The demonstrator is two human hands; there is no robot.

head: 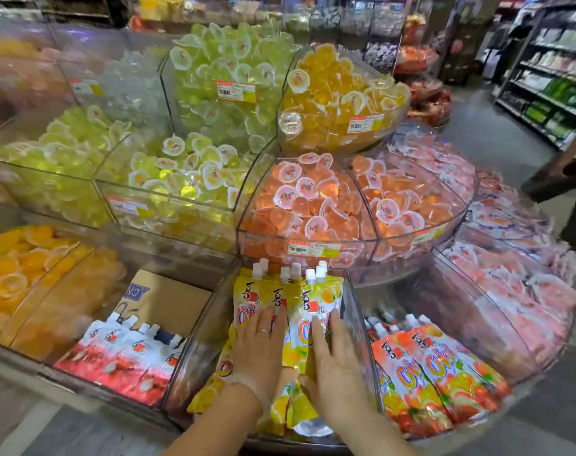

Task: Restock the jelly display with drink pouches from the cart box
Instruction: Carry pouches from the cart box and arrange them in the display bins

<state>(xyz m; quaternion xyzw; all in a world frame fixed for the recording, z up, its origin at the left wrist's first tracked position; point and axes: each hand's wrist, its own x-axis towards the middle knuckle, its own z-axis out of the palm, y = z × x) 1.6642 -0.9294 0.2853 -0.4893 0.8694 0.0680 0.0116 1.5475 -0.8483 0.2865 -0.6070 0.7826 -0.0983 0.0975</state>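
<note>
A tiered jelly display [313,225] of clear bins fills the view. Yellow drink pouches [308,307] are stacked in the near middle bin [362,340]. They are pressed flat by the left hand [258,343] and right hand [334,360], fingers straight.

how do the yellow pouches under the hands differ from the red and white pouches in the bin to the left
The yellow pouches show lemon slices; the red and white pouches are white on top and red below. Both hands, left hand and right hand, rest flat on the yellow ones; nothing touches the red and white ones. A cardboard box sits behind the red and white ones only. Both kinds have white screw caps and lie slanted in clear bins.
</note>
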